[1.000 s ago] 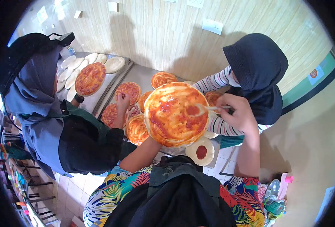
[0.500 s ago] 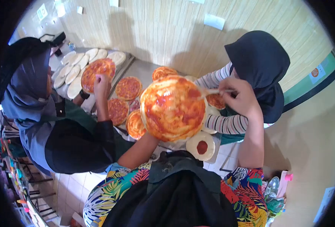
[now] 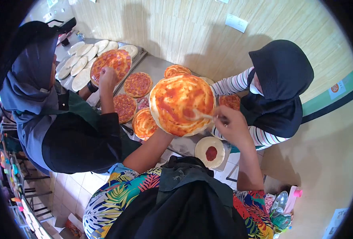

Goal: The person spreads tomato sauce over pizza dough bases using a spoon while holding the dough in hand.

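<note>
A round pizza base [image 3: 172, 89] spread with red sauce is held up in front of me. It rests on my left hand [image 3: 164, 136], whose fingers are hidden beneath the dough. My right hand [image 3: 233, 124] is closed around the handle of a spoon [image 3: 203, 115]. The spoon's bowl touches the sauce right of and below the middle of the base. Just below, a pale dough round [image 3: 199, 149] carries a dark red dab of sauce [image 3: 211, 153]. Another sauced base [image 3: 143, 124] lies left of my left wrist.
At left, a co-worker's hand [image 3: 108, 77] is over a topped pizza [image 3: 118, 59]. Topped pizzas [image 3: 138, 84] lie on the metal table [image 3: 154, 65]. Several plain dough rounds [image 3: 80, 79] sit at the far left. A co-worker in striped sleeves [image 3: 234, 83] stands at right.
My right hand has swept down and left with the spoon, from the base's upper right edge to its lower right part. The base is raised slightly; the right co-worker has shifted.
</note>
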The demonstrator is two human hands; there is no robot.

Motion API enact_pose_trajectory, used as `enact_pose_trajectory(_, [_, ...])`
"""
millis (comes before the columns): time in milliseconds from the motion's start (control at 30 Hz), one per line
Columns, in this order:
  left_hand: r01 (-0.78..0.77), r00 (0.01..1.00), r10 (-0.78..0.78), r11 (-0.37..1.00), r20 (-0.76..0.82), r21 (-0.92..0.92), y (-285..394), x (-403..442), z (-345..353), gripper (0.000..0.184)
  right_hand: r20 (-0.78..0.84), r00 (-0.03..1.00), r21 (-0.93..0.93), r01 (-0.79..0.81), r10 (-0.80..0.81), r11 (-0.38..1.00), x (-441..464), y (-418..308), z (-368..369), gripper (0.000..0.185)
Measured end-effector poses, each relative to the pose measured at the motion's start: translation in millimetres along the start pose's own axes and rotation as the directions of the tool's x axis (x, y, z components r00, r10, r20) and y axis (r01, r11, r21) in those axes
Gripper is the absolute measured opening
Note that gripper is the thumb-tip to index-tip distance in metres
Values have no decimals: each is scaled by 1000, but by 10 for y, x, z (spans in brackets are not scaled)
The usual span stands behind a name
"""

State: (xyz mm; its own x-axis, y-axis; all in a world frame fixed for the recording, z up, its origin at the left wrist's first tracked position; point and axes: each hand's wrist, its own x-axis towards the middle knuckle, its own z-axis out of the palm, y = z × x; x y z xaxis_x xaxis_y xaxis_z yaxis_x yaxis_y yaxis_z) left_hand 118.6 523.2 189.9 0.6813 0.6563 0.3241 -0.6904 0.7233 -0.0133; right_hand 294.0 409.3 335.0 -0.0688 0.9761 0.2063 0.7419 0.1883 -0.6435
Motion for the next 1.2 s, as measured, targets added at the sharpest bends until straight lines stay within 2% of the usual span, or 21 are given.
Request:
enact_pose_trajectory(133, [-25, 1000, 25, 1000, 11, 16, 81, -17, 19, 65, -24, 1000, 95, 19, -17, 995, -182, 236, -118, 9])
enact_pose_trajectory(200, [-18, 1000, 18, 1000, 18, 18, 91, 5, 21, 65, -143, 988, -5, 55, -55, 998, -68, 363, -212, 12])
enact_pose_trajectory(267, [-1, 1000, 0, 1000, 29, 23, 102, -91, 27, 65, -204, 979, -4, 24, -24, 1000, 110, 414, -173, 13])
enact_pose_trajectory(333, [12, 999, -13, 1000, 46, 27, 71, -66, 21, 66, -307, 949, 83, 107, -76, 991, 260, 495, -78, 12])
enact_pose_trajectory(400, [16, 998, -19, 999, 62, 36, 64, -84, 23, 66, -258, 966, 138, 57, -20, 989, 232, 427, -87, 13])
enact_pose_trajectory(500, [-1, 997, -3, 999, 78, 49, 113, -72, 30, 67, -59, 994, -6, 96, -97, 995, -16, 172, -281, 13])
enact_pose_trajectory(600, [-25, 997, 20, 998, 80, 65, 59, -96, 36, 67, -118, 993, 16, 31, -29, 999, -60, 306, -386, 13])
enact_pose_trajectory(633, [-23, 997, 18, 997, 79, 68, 51, -81, 37, 67, -182, 981, 49, 83, -73, 995, 26, 297, -372, 12])
enact_pose_trajectory(733, [-12, 996, 6, 998, 93, 63, 78, -140, 41, 68, -234, 970, 101, 93, -67, 991, 297, 321, -251, 11])
enact_pose_trajectory(767, [-11, 995, 5, 998, 97, 61, 70, -186, 39, 68, -185, 982, 135, 74, -49, 988, 364, 331, -238, 11])
enact_pose_trajectory(933, [-72, 994, 68, 996, 85, 48, 3, -128, 44, 69, -161, 983, 72, 103, -91, 992, 44, 128, -256, 8])
enact_pose_trajectory(1033, [-139, 988, 135, 989, 76, 45, -23, -109, 50, 70, -140, 987, 9, -75, 76, 997, -240, 147, -209, 9])
enact_pose_trajectory(1133, [-173, 982, 169, 984, 80, 49, 11, -1, 51, 70, -198, 980, 66, 14, 0, 998, -369, 84, 227, 10])
enact_pose_trajectory(1167, [-177, 982, 172, 983, 84, 49, 5, 20, 52, 71, -123, 991, -1, 48, -48, 999, -375, -20, 283, 9])
enact_pose_trajectory(1200, [-177, 981, 172, 983, 88, 50, 11, 22, 54, 71, -123, 991, -3, 48, -48, 999, -359, -87, 314, 9])
